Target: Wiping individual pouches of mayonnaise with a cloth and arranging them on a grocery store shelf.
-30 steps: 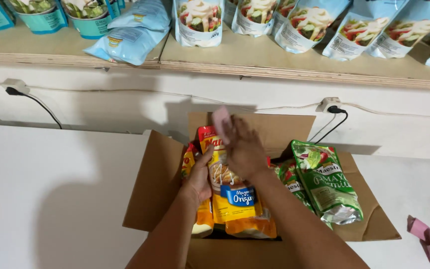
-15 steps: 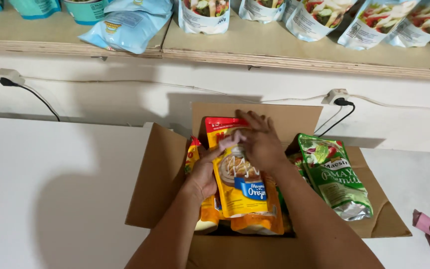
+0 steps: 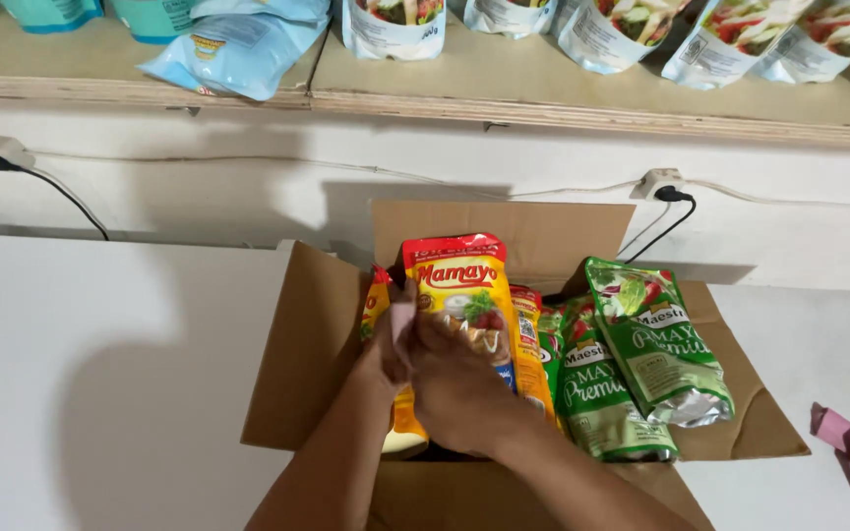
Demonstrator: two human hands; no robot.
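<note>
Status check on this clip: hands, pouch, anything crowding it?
Both hands, left hand and right hand, grip the yellow-and-red sauce pouch upright in the cardboard box. Green pouches lean close on its right.

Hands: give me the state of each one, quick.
Left hand: closed on the yellow-and-red pouch, gripping its left edge inside the cardboard box.
Right hand: fingers closed over the front of the same pouch.

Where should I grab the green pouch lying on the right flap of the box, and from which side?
Probably by its upper end, coming from above and the right. The green pouch lies tilted across the cardboard box's right flap, its top free, while its left edge rests against another green pouch. Both hands, left hand and right hand, are busy on the yellow pouch.
</note>
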